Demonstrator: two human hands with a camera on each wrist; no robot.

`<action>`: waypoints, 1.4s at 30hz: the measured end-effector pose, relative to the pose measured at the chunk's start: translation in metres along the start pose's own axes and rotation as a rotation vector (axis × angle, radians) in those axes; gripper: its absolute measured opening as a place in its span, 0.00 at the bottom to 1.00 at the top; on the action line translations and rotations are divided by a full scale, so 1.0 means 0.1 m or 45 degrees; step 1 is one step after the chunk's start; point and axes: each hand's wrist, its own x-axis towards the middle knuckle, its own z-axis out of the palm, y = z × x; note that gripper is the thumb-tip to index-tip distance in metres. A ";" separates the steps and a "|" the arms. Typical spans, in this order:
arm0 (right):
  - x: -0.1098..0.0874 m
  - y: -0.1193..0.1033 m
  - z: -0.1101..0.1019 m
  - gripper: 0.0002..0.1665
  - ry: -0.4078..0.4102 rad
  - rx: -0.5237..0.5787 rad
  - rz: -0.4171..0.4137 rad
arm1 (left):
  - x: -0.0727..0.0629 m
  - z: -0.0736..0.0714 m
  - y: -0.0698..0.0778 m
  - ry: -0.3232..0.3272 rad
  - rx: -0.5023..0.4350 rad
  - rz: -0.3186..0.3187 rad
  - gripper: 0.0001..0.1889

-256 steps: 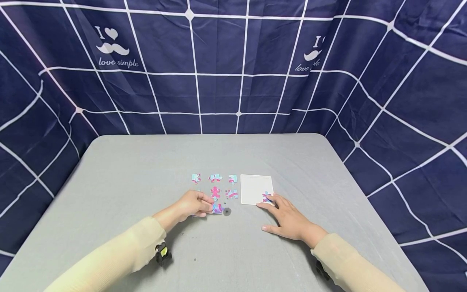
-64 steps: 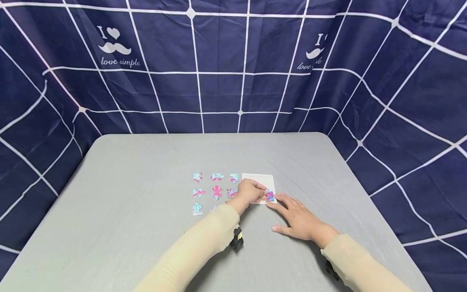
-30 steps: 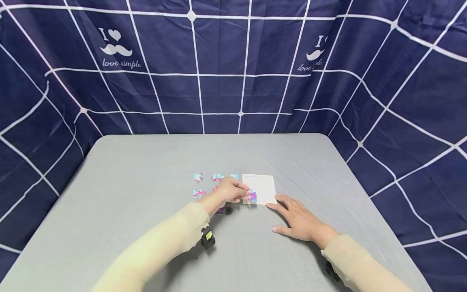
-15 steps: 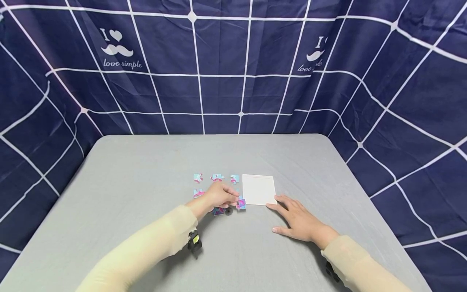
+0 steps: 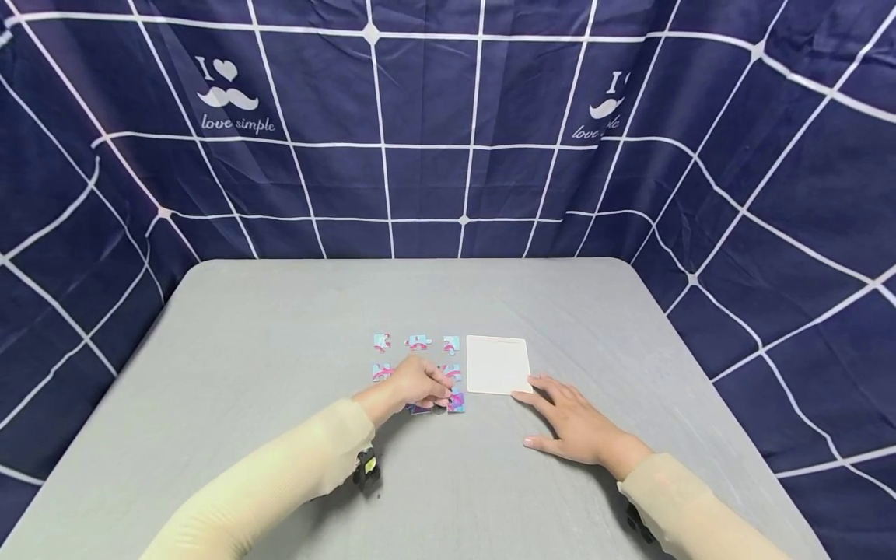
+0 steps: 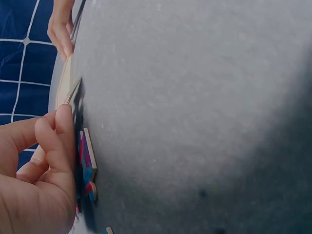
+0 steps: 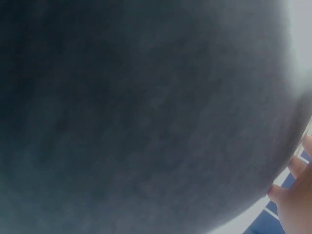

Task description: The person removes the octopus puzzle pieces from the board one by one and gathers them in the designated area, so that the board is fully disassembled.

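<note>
In the head view my left hand [image 5: 418, 381] pinches a purple-and-blue jigsaw piece [image 5: 456, 403] at the lower right of several spread pieces. The left wrist view shows this piece [image 6: 74, 91] edge-on at the fingertips of the left hand [image 6: 46, 165]; whether it touches the table is unclear. My right hand [image 5: 577, 424] lies with fingers spread, its fingertips at the lower right corner of a square white tray [image 5: 498, 364]. Other jigsaw pieces, such as a light blue one [image 5: 451, 344], lie face up. The left hand hides some of them.
A grey cloth-covered table [image 5: 294, 311] carries everything. A dark blue curtain [image 5: 427, 93] with white lines rises behind it and along both sides. One piece with a pink curve [image 5: 418, 341] lies in the far row.
My left hand has carried the purple-and-blue piece from the tray's lower right corner leftward and down to the table beside the other pieces. The right hand stays at the tray corner.
</note>
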 end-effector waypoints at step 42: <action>0.14 0.00 -0.13 0.41 -0.006 0.026 -0.042 | -0.20 -0.43 -0.09 -0.003 -0.283 0.184 0.20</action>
